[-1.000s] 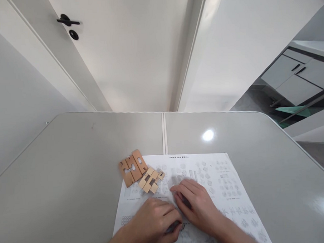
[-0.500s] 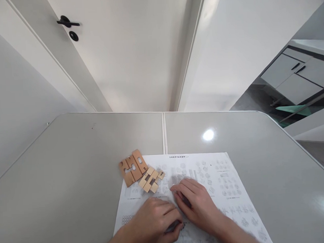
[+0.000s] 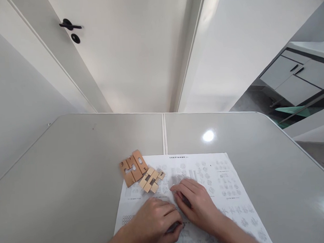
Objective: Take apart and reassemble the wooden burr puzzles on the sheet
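A white printed sheet (image 3: 208, 189) covered with rows of small drawings lies under both hands. My left hand (image 3: 155, 222) rests on its lower part, fingers curled toward the thumb around a shadowed hollow. My right hand (image 3: 193, 199) lies curled a little higher, just to the right, with a similar dark gap by the thumb. No object shows in either hand. Ahead of my left hand is a cluster of interlocked light wooden pieces (image 3: 151, 181), one marked "3". Beyond it, flat reddish-brown wooden pieces (image 3: 130, 176) with slots and handwritten numbers overlap the sheet's upper left corner.
The grey table (image 3: 72, 168) has a white seam (image 3: 164, 132) running from its far edge to the sheet. Behind it stands a white door (image 3: 127, 55) with a black handle (image 3: 70, 25). White cabinets (image 3: 294, 76) are at the far right.
The view has shifted very slightly. Both hands and the wooden pieces stay where they were.
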Demonstrator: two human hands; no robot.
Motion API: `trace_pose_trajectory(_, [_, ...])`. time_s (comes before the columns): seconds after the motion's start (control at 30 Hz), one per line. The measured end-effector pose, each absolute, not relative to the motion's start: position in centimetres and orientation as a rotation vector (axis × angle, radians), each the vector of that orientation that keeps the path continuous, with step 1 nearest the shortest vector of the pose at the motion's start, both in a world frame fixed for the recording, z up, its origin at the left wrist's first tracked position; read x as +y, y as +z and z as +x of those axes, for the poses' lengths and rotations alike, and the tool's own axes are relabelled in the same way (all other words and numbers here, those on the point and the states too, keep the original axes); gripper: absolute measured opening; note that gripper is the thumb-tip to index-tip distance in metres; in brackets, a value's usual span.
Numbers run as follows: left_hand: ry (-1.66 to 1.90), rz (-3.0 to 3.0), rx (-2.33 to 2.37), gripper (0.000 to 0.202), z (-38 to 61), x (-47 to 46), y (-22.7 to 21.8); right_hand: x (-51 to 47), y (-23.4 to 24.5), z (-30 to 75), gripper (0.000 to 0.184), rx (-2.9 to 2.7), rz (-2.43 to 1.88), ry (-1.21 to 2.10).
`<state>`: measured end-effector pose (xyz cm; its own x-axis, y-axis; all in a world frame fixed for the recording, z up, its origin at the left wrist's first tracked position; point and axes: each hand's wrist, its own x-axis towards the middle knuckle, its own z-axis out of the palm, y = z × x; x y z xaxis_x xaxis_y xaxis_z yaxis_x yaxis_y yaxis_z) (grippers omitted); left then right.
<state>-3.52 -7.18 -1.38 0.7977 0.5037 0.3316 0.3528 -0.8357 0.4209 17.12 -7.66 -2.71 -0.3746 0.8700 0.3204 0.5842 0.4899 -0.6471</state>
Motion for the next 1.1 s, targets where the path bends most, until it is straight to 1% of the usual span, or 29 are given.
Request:
trace_pose_trajectory(0.8, [0.669, 2.695, 0.643, 0.015, -3.42, -7.18, -1.21, -7.65, -2.56, 17.03, 0.016, -2.085, -1.177, 0.57])
trace_pose_trajectory(1.1, [0.644, 2.713, 0.628, 0.013, -3.49, -7.17, -1.43, -7.69, -2.83, 17.12, 0.016, -2.095, -1.187, 0.589])
